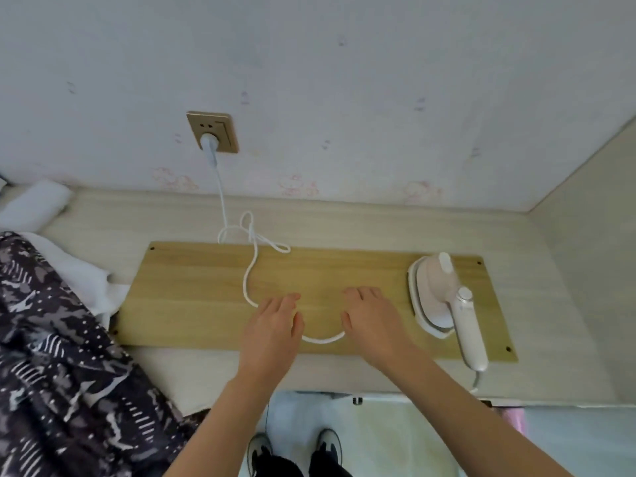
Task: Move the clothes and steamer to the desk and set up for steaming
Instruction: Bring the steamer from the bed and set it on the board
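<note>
Both hands are palm-down over the board (192,304). The left hand (272,327) and right hand (373,321) lie side by side with fingers (285,302) straight and loosely spread, gripping nothing. We cannot tell whether the palms rest on the wood or hover just above it.

The cord (253,270) loops in from beyond the left fingertips, passes under both hands and shows again in the gap between the thumbs. Whether it touches skin is hidden.

The steamer (437,294) lies just right of the right hand's fingers, soleplate end away from us, handle (469,332) angled back toward the desk (344,222) edge. The plug (209,142) sits in the wall socket (223,130), well beyond the left fingertips.

The patterned garment (51,356) is heaped far left of the left hand, half off the desk, with a white cloth (82,273) beside it.

Handling, as we judge it:
- Steamer — rigid plastic, probably light, smooth shell. Take it by the handle, not the plate, which may heat now it is plugged in.
- Garment — soft and limp, and it will slump. Lift it at two points along one edge and draw it flat over the board.
- Cord — springy and prone to snag, so it should be cleared off the board first.
</note>
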